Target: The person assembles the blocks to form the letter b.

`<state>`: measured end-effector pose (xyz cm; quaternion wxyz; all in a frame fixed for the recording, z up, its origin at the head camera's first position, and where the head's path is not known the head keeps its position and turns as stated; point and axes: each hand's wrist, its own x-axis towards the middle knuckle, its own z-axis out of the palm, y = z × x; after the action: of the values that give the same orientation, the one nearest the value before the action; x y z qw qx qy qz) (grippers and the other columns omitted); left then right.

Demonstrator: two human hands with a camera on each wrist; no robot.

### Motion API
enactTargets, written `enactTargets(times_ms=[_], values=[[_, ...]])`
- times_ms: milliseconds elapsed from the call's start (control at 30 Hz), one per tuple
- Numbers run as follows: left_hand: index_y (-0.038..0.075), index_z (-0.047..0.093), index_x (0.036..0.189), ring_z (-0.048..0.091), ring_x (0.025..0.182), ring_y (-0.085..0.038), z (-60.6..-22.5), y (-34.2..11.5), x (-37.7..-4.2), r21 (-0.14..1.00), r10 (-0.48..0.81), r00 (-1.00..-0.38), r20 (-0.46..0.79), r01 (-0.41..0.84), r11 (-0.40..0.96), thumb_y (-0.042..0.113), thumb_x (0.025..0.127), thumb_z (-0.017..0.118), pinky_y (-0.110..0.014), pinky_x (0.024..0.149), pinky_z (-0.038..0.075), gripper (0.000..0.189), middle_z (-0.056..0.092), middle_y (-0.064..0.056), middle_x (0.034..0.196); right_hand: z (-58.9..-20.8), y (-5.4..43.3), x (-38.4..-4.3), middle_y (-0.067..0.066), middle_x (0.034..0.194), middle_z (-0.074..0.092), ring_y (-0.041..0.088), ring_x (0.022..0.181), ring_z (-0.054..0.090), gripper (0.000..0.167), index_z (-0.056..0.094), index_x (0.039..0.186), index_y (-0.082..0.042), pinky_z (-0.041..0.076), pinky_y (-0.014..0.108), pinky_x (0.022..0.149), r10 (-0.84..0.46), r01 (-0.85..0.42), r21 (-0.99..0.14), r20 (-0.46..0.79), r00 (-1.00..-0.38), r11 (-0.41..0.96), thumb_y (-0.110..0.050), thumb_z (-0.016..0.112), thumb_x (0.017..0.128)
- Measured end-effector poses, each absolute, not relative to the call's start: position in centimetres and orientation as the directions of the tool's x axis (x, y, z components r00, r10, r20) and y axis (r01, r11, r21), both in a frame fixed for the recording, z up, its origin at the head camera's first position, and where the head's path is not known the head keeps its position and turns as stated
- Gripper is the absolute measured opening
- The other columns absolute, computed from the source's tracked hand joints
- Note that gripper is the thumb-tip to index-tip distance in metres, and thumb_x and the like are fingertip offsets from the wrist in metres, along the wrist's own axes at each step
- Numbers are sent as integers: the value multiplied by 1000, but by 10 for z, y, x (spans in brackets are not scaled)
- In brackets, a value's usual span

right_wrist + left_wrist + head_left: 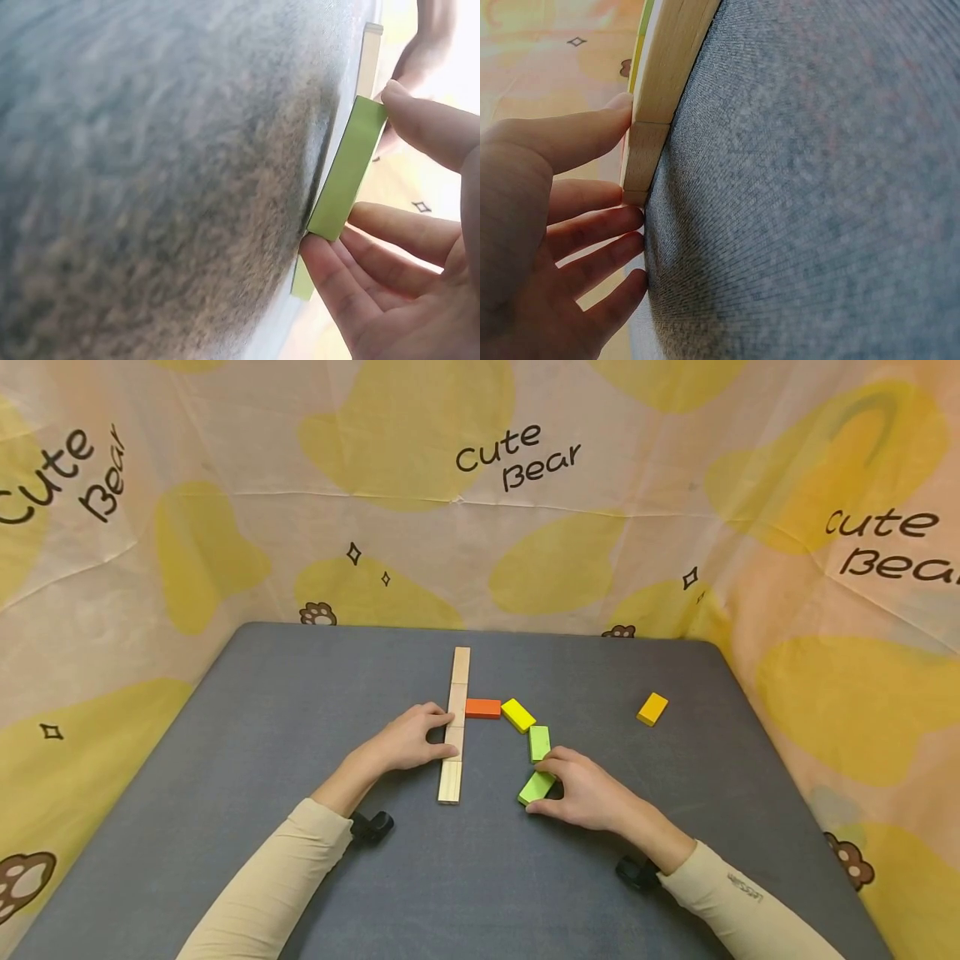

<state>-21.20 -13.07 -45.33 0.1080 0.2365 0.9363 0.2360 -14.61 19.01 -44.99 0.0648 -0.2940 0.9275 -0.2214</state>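
A straight row of pale wooden blocks [458, 696] lies end to end on the table. My left hand [407, 739] rests its thumb and fingertips along the row's left side, fingers fairly straight in the left wrist view. Out from the row's right side curves a line of coloured blocks: an orange-red block [483, 709], a yellow block [517, 716], then a light green block [539, 742]. At the near end my right hand [588, 791] pinches a second light green block [346, 169] by its two ends, thumb at the near one. It lies slanted, close to the other green block.
A yellow-orange block [652, 709] lies apart on the right side of the grey table [300, 693]. Printed cloth [420, 543] stands around the back and sides. Dark wrist cameras [372, 827] sit below each wrist.
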Motion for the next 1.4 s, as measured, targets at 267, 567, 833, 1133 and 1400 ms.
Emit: enactTargets(times_ms=[267, 567, 833, 1133, 1400], values=[[3, 51, 149, 51, 127, -32, -454, -130, -212, 490, 490, -867, -96, 387, 781, 40, 93, 73, -51, 105, 42, 71, 55, -13, 138, -448, 187, -144, 3, 114, 63, 17, 100, 59, 56, 71, 121, -2, 54, 36, 87, -577, -528, -404, 3, -817, 747, -39, 86, 82], [3, 51, 149, 51, 126, -33, -454, -130, -213, 482, 491, -866, -95, 391, 784, 41, 94, 73, -51, 105, 43, 70, 55, -14, 137, -448, 186, -145, 2, 108, 61, 16, 91, 58, 54, 72, 119, -3, 53, 32, 80, -574, -533, -404, 24, -818, 743, -36, 88, 80], [2, 52, 149, 51, 126, -33, -456, -130, -214, 473, 492, -866, -86, 399, 786, 41, 94, 72, -51, 105, 43, 70, 55, -14, 137, -450, 182, -147, 3, 107, 62, 14, 89, 58, 51, 73, 115, -3, 54, 34, 80, -538, -514, -375, 45, -842, 772, -36, 89, 79], [1, 52, 148, 52, 126, -33, -455, -129, -212, 477, 492, -867, -83, 399, 783, 40, 93, 73, -50, 105, 42, 70, 56, -14, 136, -450, 178, -148, 2, 101, 62, 12, 83, 55, 43, 73, 109, -3, 53, 31, 75, -526, -509, -368, 59, -848, 778, -30, 89, 80], [2, 52, 148, 52, 126, -33, -454, -130, -212, 481, 494, -865, -82, 400, 780, 39, 93, 74, -50, 105, 43, 70, 56, -14, 137, -448, 176, -149, 1, 101, 62, 13, 85, 57, 44, 73, 109, -4, 54, 33, 78, -527, -508, -376, 58, -848, 775, -32, 89, 80]])
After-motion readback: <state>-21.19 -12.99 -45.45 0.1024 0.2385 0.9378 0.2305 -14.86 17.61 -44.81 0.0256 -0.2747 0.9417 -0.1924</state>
